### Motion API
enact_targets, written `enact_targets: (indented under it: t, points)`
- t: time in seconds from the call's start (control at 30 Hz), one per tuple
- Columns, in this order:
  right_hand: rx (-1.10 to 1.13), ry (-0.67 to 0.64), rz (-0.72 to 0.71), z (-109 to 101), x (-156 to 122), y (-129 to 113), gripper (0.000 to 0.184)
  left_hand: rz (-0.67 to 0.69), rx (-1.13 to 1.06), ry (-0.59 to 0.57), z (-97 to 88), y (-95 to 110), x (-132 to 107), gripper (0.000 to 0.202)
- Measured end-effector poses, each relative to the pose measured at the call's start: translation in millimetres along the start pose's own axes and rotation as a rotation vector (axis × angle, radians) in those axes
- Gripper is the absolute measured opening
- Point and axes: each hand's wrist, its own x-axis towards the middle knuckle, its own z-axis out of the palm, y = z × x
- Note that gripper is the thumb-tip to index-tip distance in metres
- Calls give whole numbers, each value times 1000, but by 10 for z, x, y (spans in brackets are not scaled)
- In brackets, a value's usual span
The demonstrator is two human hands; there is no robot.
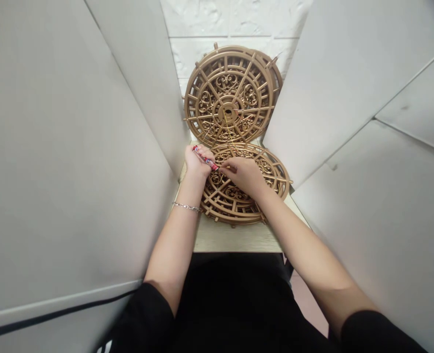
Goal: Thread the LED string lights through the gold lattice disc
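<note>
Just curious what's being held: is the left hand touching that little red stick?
Touching. The head view shows the left hand closed around one end of the red stick.

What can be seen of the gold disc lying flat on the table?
The flat disc is a round openwork grille, gold-coloured, seemingly moulded plastic. Straight spokes cross concentric rings, with scrolled ornament between, and small pegs stick out of the rim. It lies flat on the pale table, in front of similar upright discs. The left hand, holding a red stick, and the right hand are over its far half, hiding the hub; contact cannot be told.
</note>
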Motion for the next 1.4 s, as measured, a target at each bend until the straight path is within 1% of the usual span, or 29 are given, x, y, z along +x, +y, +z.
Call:
enact_targets:
  t: [0.17,0.33,0.5,0.7,0.87,1.0,1.03,1.1,1.2,1.3,1.4]
  points:
    - [-9,-19,-12,-15,-1,-19,16,3,6,5,16,-12,-21,29]
    - [-10,-27,-9,-3,-1,-3,16,-27,33,4,24,-18,-25,29]
    - [46,13,-78,15,-11,39,18,-48,19,4,19,-14,-16,32]
    - [76,21,-87,20,-9,53,18,-38,35,27,40,-13,-31,33]
    - [125,26,-93,15,-9,33,17,-51,43,8,33,-17,-25,34]
    - [102,8,-79,-29,11,-12,11,-73,74,-17,19,-17,-32,37]
    - [106,32,-71,-53,17,-23,9,-80,86,-33,22,-15,-43,38]
    - [166,144,-18,-114,28,-31,10,-95,126,-80,41,-9,-77,45]
    - [348,387,174,-212,43,14,15,-122,247,-129,100,-1,-145,53]
    - [573,551,352,-294,67,115,22,-210,394,-159,163,-9,-202,48]
    - [739,692,430,-364,96,193,29,-320,514,-262,186,-41,-241,36]
